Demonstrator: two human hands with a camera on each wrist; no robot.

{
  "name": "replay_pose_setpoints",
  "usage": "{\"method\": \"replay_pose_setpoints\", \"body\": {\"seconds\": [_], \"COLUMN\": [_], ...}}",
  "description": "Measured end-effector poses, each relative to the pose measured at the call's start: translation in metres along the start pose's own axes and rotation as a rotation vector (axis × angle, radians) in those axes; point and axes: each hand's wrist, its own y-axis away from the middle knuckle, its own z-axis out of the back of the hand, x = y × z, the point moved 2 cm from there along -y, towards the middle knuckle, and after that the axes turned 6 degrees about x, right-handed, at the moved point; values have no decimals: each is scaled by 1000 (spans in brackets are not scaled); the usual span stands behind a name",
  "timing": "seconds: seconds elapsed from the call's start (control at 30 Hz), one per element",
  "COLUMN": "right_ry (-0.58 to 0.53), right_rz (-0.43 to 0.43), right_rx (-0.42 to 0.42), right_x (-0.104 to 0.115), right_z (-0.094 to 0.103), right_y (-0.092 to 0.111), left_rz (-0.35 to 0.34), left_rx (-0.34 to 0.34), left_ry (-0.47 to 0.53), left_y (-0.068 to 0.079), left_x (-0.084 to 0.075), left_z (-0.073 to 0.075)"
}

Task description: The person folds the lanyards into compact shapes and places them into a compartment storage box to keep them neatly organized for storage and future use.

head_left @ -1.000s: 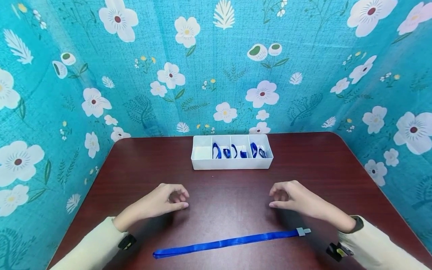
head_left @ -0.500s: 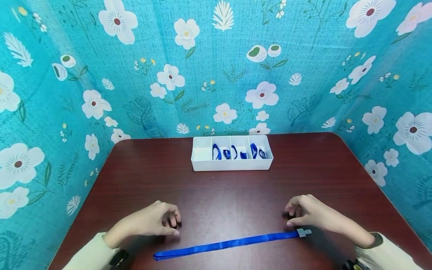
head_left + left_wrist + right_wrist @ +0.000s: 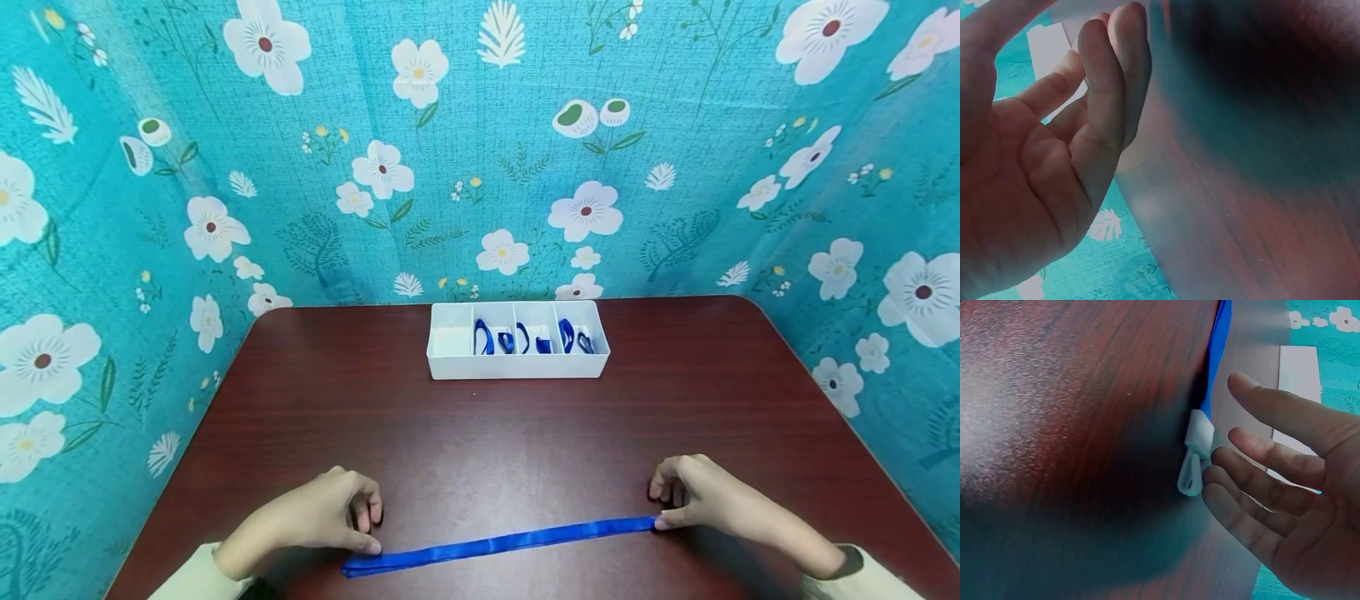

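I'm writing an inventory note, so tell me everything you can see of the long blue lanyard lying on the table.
The blue lanyard is a flat, slightly shiny, fabric-looking strap, apparently doubled. It lies nearly straight across the dark table, its right end slanting away from the person. That end carries a pale, plastic-looking clip with a looped tip. The left hand is at one end, the right hand at the other; whether either touches it is unclear.
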Motion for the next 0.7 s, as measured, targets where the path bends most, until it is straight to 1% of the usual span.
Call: {"method": "replay_pose_setpoints", "body": {"seconds": [0.07,0.2,0.43,0.6,0.7], "right_ry": [-5,13,61,67,67], "right_rz": [-20,-30,-23,-15,-26], "right_rx": [7,0,-36,-40,-36], "right_x": [-1,-2,-6,-10,-12], "right_z": [-1,-2,-3,-2,-2], "right_y": [1,4,10,14,16], "left_rz": [13,26,47,47,44], "left_rx": [3,0,-26,-27,-23], "left_ry": [-10,-35,-111,-108,-99], "left_y": [2,5,7,7,7], "left_x": [0,1,-1,-1,-1], "left_z": [-3,-7,-12,-14,-16]}}
